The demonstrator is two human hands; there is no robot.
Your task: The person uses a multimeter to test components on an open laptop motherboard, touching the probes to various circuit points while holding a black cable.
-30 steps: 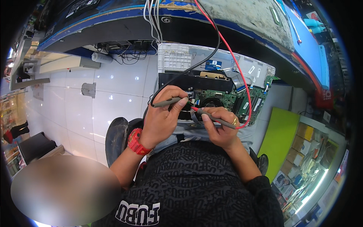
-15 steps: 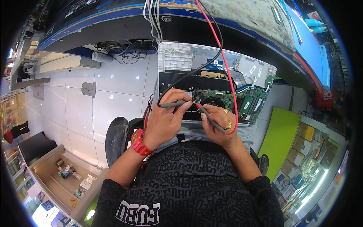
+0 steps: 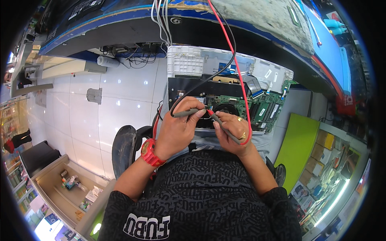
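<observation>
On my lap lies an opened laptop base (image 3: 185,64) with a white frame, a black battery and a green circuit board (image 3: 263,112). My left hand (image 3: 179,124) pinches a grey probe (image 3: 185,113) with a black lead (image 3: 201,78). In my right hand (image 3: 232,130) is a red-tipped probe (image 3: 222,123), its red lead (image 3: 242,80) looping up past the board. Both tips come close together over the board's left part, by a dark round fan (image 3: 226,109). Whether they touch the board is too small to tell.
A workbench (image 3: 257,34) with a blue edge runs across the far side, white cables (image 3: 161,24) hanging from it. To the right stands a glass display case (image 3: 325,172) with a lime-green panel (image 3: 296,148). A black chair part (image 3: 124,148) and an open wooden drawer (image 3: 60,193) are at the left.
My left hand and its grey probe have shifted very slightly, and the black lead bends a little differently. My right hand stays nearly in place.
</observation>
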